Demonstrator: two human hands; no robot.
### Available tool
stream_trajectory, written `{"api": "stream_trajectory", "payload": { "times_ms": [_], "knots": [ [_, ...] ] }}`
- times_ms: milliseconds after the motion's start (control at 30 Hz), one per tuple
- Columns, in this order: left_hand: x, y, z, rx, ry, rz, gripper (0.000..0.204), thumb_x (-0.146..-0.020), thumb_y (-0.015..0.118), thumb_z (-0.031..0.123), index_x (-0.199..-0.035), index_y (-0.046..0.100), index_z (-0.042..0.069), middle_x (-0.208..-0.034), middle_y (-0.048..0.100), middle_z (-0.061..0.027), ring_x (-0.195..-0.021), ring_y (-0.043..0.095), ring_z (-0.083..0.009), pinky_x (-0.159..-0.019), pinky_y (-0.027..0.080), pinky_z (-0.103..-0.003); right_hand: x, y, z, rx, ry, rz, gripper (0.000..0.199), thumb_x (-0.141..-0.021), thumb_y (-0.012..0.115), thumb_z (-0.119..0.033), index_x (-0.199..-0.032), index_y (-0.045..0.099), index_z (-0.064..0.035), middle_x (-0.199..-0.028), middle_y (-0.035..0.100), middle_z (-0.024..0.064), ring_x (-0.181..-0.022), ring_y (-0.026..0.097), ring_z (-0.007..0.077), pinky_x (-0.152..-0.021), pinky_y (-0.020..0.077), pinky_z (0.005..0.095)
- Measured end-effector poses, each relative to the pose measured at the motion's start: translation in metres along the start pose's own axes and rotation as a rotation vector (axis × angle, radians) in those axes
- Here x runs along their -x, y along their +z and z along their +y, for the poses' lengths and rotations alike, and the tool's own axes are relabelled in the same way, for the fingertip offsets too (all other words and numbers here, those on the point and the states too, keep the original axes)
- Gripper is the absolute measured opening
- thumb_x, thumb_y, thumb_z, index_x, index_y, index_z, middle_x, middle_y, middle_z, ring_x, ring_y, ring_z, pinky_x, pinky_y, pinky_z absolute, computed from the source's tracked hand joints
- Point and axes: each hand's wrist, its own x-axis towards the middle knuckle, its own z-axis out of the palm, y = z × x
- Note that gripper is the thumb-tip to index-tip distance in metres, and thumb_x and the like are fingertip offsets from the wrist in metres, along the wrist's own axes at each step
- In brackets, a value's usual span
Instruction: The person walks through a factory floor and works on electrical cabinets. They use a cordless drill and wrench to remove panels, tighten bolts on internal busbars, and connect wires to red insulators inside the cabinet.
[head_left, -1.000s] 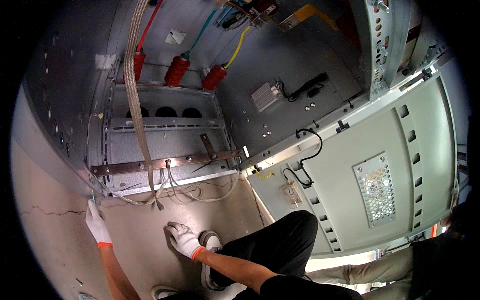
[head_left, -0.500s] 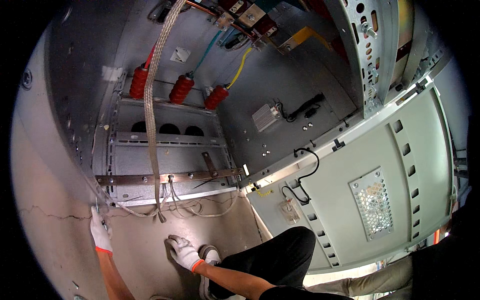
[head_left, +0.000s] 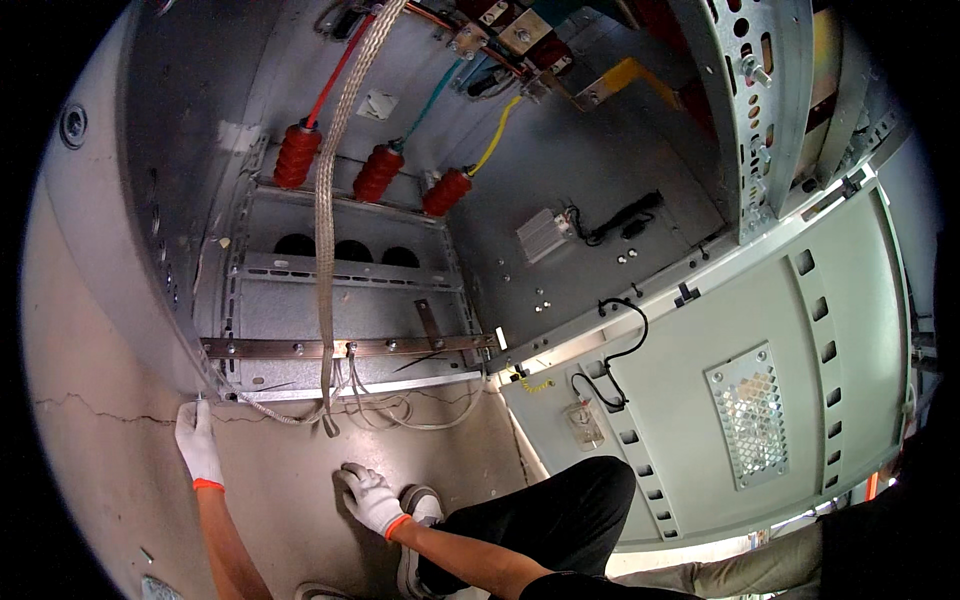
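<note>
My left hand (head_left: 200,445), in a white glove with an orange cuff, is at the lower left front corner of a grey metal electrical cabinet (head_left: 345,305). Its fingers are closed round a small metal bolt (head_left: 199,401), whose shank sticks up by the cabinet's edge. Low over the floor, my right hand (head_left: 371,499) wears a matching glove. Its fingers are curled together, and the palm side is hidden. A flat braided strap (head_left: 324,220) hangs in front of the cabinet, its lower end near the floor between my hands.
A copper bar (head_left: 270,349) crosses the cabinet's bottom, with loose pale wires (head_left: 440,425) below it. Red ribbed insulators (head_left: 378,172) stand further in. The pale green door (head_left: 680,410) hangs open at right. A bent knee (head_left: 570,500) and shoe (head_left: 422,504) are beside my right hand.
The view has shifted slightly, moving the cabinet rightward in the picture. My left hand has turned and closed up at the cabinet corner; my right hand has barely moved.
</note>
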Motion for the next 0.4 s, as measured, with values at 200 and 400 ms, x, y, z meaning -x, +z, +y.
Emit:
{"api": "stream_trajectory", "payload": {
  "times_ms": [200,400],
  "knots": [
    [0.013,0.005,0.022,0.072,-0.221,-0.034,0.028,-0.099,0.059,0.029,-0.09,0.06,0.002,-0.076,0.049,0.0041,-0.069,0.043,-0.0054,-0.06,0.036,-0.024,0.002,0.006,0.01,-0.044,-0.005,0.004,0.047,-0.084,0.062,-0.019,-0.13,0.054,-0.0117,-0.135,0.052,0.0136,-0.116,0.054,0.0374,-0.099,0.0444,0.0474],
    [0.004,0.008,-0.023,-0.21,0.199,0.13,0.028,-0.097,0.064,0.029,-0.089,0.058,0.002,-0.074,0.045,0.0052,-0.065,0.038,-0.0064,-0.057,0.033,-0.024,0.001,0.01,0.011,-0.049,-0.017,-0.001,0.049,-0.083,0.064,-0.019,-0.131,0.054,-0.0109,-0.136,0.051,0.016,-0.117,0.054,0.0376,-0.101,0.043,0.0471]
  ]
}}
